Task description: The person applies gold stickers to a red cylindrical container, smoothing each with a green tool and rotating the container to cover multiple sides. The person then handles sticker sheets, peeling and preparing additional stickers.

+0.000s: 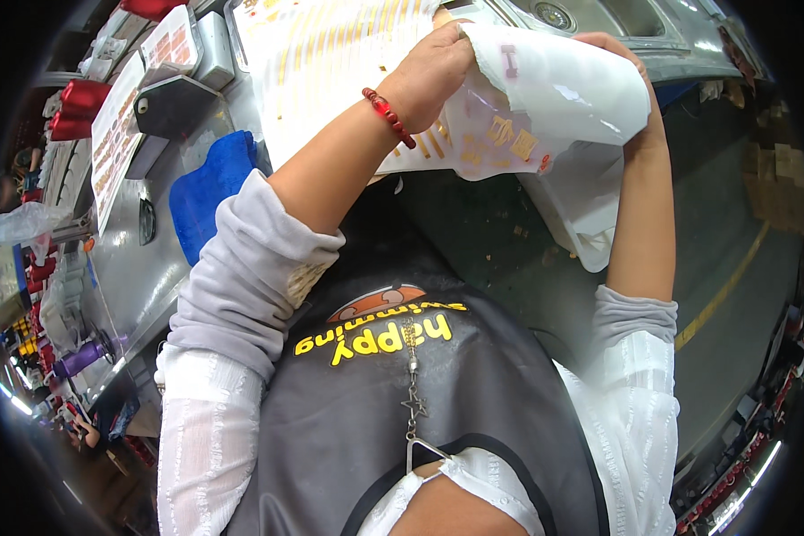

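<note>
A glossy white sheet (567, 85) is lifted and curled over at the right, its plain side up. My left hand (431, 73) pinches its upper left corner, with fingertips closed. My right hand (613, 45) is at its upper right edge, and most of its fingers are hidden behind the sheet. Below and left, a large translucent film (317, 94) printed with gold strips and small gold shapes lies over the work surface and hangs past its front edge. Whether the curled sheet and this film are joined is hard to tell.
A metal sink (590, 16) lies beyond my hands. Below the film's right side stands a white plastic bin (590, 201). On the metal table at left are a blue cloth (213, 192), a dark angular block (183, 112) and a printed card sheet (116, 143).
</note>
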Demonstrator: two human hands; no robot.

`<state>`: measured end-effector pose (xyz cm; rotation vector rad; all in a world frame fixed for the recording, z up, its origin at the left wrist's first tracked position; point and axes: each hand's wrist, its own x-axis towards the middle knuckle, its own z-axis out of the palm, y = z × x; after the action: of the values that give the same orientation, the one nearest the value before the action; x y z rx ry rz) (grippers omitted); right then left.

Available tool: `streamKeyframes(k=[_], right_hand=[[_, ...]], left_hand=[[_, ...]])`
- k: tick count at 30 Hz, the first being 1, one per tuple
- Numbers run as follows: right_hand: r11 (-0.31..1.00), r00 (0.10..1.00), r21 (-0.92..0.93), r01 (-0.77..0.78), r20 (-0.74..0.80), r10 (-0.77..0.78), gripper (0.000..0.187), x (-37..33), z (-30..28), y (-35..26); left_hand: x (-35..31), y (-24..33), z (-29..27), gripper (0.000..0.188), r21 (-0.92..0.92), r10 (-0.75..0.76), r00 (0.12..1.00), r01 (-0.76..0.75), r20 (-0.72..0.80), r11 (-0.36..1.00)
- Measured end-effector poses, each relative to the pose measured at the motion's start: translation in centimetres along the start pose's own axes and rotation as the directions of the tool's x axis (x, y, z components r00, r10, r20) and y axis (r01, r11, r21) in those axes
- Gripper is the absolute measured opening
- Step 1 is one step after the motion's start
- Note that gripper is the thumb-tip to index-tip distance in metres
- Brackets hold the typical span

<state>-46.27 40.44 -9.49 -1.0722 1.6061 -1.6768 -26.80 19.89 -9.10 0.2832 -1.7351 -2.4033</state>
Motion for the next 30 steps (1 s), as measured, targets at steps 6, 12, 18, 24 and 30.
streamKeyframes(k=[6,12,18,24,30], right_hand=[[0.987,0.975,0.132,-0.087,-0.192,0.112,0.026,-0.6,-0.7,1.7],[0.973,0.947,0.221,0.061,-0.320,0.013,0.032,-3.6,-0.2,2.9],[0.916,0.921,0.374,0.144,-0.390,0.015,0.029,-8.0,-1.0,4.7],[0.917,0.797,0.357,0.178,-0.599,0.078,0.029,-11.5,2.1,4.2],[0.934,0.751,0.303,0.191,-0.658,0.059,0.027,-12.2,2.8,5.3]], left_hand=[[-2.0,3.1,-1.7,0.037,0.825,-0.051,0.997,-0.012,0.049,0.564],[-4.9,-0.2,-3.6,0.036,0.967,0.137,0.968,-0.228,0.212,0.117],[-4.5,-0.4,-3.4,0.034,0.966,0.125,0.963,-0.250,0.240,0.063],[-4.7,-0.4,-3.4,0.035,0.970,0.124,0.964,-0.240,0.234,0.043],[-4.6,-0.5,-3.5,0.035,0.964,0.156,0.954,-0.264,0.258,0.018]])
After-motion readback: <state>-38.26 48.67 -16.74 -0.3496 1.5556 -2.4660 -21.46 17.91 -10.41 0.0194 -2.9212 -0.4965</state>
